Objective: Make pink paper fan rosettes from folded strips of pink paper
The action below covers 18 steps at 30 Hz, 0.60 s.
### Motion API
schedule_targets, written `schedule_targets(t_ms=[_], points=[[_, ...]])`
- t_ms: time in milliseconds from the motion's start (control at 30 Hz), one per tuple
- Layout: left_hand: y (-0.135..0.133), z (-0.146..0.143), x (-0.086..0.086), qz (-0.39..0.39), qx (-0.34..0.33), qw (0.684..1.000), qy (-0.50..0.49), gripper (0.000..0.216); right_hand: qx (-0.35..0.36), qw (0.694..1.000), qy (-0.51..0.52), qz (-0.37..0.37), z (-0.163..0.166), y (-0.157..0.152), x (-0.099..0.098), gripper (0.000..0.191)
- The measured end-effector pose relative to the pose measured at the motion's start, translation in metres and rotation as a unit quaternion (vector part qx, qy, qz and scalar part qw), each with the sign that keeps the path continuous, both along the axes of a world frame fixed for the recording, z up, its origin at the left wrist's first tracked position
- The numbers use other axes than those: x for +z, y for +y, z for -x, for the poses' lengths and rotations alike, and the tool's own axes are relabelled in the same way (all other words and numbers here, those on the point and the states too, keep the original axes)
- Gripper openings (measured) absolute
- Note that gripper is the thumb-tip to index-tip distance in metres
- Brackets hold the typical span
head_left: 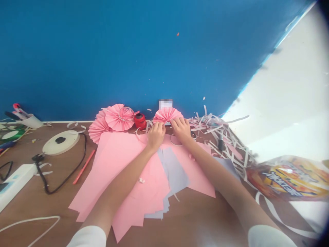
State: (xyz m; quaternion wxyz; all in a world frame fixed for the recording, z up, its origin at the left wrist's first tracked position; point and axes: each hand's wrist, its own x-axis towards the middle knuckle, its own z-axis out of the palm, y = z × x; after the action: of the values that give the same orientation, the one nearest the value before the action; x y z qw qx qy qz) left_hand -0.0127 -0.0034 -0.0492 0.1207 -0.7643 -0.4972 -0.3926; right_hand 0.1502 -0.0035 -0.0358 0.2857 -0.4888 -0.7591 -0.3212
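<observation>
A pleated pink paper fan point(167, 114) is spread in a half circle near the wall. My left hand point(156, 135) has its fingers closed at the fan's lower left edge. At the lower right edge, the fingers of my right hand point(181, 129) are bent over the folds. Both fingertips are partly hidden. Right behind the fan stands a small upright object point(166, 103), blurred out. Under my forearms lie overlapping pink paper sheets point(123, 168) and grey-blue sheets point(174, 171). Several finished pink pleated rosettes point(118, 118) lean together left of my hands.
A red object point(140, 121) sits beside the rosettes. Paper strips point(231, 140) pile up at right, near a glossy snack bag point(290, 178). On the left are a red pen point(84, 167), a round cream device point(61, 142), a black cable point(64, 185), a power strip point(19, 181) and a white cup point(32, 121).
</observation>
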Motion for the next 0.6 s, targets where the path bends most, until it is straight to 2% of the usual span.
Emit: schedule_targets(t_ms=[200, 433, 600], points=[[-0.001, -0.002, 0.0, 0.006, 0.007, 1.0, -0.004, 0.023, -0.028, 0.999, -0.006, -0.013, -0.002, 0.001, -0.001, 0.025], [-0.005, -0.005, -0.001, 0.049, 0.012, 0.998, -0.03, 0.026, 0.016, 1.0, -0.002, -0.016, 0.009, -0.007, -0.001, 0.025], [-0.006, -0.005, -0.002, 0.083, -0.012, 0.993, -0.078, 0.023, 0.066, 0.997, 0.031, 0.029, 0.017, -0.011, -0.007, 0.025]])
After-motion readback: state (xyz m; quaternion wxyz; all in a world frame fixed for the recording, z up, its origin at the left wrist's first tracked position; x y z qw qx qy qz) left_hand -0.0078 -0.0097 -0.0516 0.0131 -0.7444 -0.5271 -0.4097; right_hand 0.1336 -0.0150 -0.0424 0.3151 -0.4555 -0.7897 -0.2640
